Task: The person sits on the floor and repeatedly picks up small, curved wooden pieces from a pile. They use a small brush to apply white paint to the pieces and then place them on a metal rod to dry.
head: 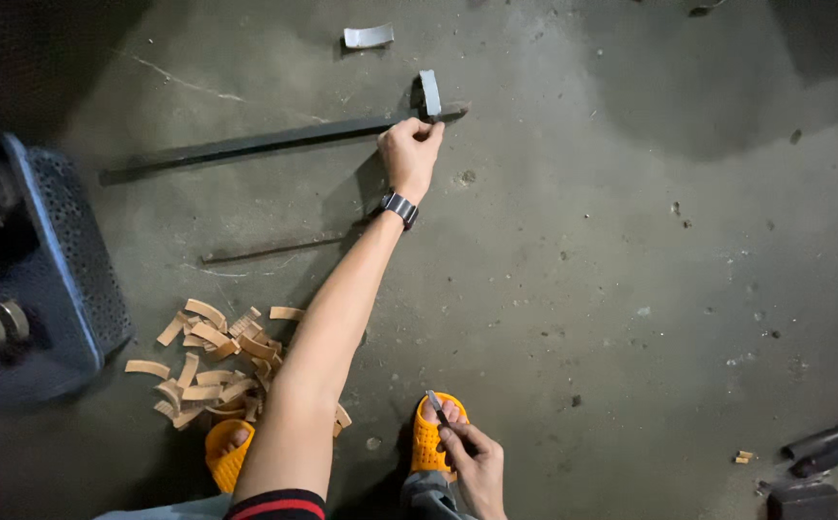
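While the left hand stretches far out toward the upper middle of the frame, its fingers are curled shut around the lower end of a small curved grey strip, which stands up from the concrete floor right at the near end of a long dark metal bar. That bar runs from the hand leftward and slightly down across the upper part of the frame. A second curved grey strip lies apart from it, near the top edge. On the left wrist sits a dark wristwatch.

At the bottom centre, the right hand rests low, just above an orange sandal, fingers closed on a thin dark tool with a pale tip pointing up and left. A matching sandal shows to the left, partly hidden by the forearm. Beside it, in the lower left, lies a loose heap of tan curved pieces. A blue perforated metal crate fills the left edge. A thinner dark rod lies on the floor between the bar and the heap.
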